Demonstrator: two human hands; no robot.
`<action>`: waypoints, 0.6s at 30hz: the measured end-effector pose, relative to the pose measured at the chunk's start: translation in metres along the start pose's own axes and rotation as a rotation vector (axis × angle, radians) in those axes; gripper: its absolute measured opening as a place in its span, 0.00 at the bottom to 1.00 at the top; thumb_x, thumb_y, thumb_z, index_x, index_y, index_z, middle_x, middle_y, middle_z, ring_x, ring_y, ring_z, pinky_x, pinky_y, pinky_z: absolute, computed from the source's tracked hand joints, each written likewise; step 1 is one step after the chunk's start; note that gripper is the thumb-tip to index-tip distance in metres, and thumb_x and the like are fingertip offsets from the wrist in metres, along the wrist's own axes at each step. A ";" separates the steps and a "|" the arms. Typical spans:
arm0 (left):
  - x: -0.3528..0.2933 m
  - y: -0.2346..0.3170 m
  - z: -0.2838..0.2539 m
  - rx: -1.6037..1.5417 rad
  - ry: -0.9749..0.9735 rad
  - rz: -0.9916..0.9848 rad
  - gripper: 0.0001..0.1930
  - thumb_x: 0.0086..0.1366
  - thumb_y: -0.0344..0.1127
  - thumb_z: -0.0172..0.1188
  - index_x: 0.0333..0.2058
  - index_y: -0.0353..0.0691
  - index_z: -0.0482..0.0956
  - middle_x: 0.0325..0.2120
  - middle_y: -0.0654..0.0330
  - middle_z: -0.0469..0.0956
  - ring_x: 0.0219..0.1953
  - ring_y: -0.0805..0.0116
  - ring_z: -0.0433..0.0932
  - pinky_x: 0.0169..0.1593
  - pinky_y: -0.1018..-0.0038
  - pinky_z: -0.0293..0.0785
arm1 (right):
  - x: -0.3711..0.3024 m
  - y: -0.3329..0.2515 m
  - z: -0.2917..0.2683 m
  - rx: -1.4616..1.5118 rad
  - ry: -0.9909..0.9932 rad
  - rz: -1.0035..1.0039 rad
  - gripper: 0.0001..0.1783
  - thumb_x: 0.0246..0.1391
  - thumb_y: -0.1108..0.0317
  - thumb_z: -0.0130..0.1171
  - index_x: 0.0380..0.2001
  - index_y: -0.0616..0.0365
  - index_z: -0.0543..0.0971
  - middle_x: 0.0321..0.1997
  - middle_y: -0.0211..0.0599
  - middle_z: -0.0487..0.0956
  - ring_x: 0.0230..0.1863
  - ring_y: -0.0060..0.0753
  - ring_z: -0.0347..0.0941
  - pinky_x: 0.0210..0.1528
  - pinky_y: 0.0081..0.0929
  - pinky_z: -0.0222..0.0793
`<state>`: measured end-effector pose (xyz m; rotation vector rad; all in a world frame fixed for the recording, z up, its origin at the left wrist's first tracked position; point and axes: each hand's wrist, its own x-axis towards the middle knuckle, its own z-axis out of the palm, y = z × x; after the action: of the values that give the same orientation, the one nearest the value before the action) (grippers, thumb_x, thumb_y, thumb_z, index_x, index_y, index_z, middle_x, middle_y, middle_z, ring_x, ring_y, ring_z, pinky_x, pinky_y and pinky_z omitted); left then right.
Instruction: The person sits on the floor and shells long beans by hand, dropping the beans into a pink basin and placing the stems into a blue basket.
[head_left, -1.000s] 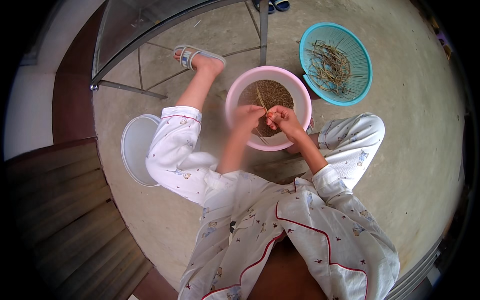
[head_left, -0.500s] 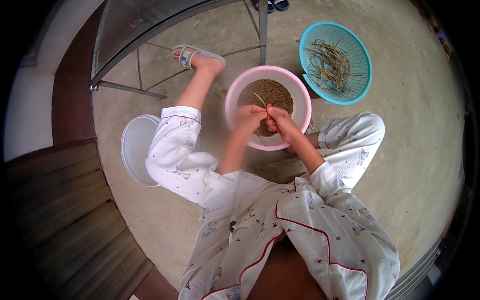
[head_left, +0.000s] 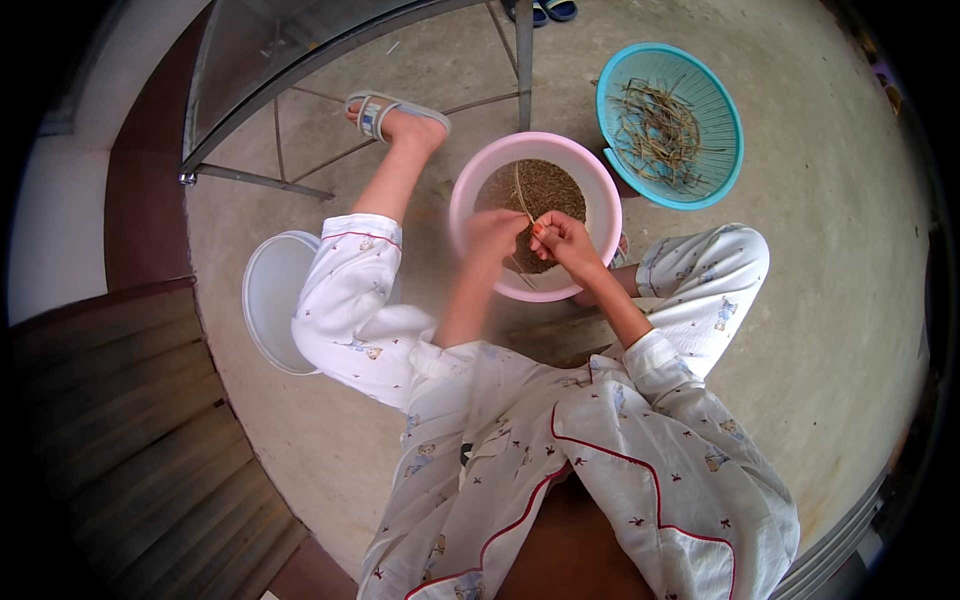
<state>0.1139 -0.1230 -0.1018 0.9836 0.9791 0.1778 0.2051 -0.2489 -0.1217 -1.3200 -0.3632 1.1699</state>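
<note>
Both my hands are over a pink-rimmed basin (head_left: 470,180) with a layer of small brown grains (head_left: 548,185) in it. A thin, dry, straw-coloured pod (head_left: 520,190) sticks up from between my fingertips. My left hand (head_left: 495,235), slightly blurred, pinches it from the left. My right hand (head_left: 565,243), with red on its nails, is closed on it from the right, and the two hands nearly touch. Another thin dry strand crosses the basin's near side below the left hand. The fingers hide the middle of the held pod.
A turquoise slotted basket (head_left: 722,125) with a heap of dry pods (head_left: 660,130) stands at the far right. A white bucket (head_left: 268,300) lies beside my left leg. A metal-framed table (head_left: 360,35) rises at the far left. Dark slippers (head_left: 550,10) are at the top edge.
The held pod has turned more upright, and its upper end reaches further up over the grains. My fingers have shifted slightly around it. Basin and basket are where they were.
</note>
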 end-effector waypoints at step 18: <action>-0.001 0.001 0.002 0.188 -0.056 0.023 0.04 0.50 0.26 0.64 0.23 0.35 0.77 0.15 0.67 0.72 0.13 0.85 0.61 0.15 0.85 0.49 | 0.002 -0.006 0.005 0.484 -0.124 0.274 0.10 0.61 0.58 0.48 0.29 0.50 0.68 0.17 0.22 0.62 0.15 0.11 0.51 0.16 0.10 0.46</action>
<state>0.1154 -0.1244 -0.0998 1.1663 0.9455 0.0776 0.2042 -0.2438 -0.1160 -0.8919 0.0213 1.4627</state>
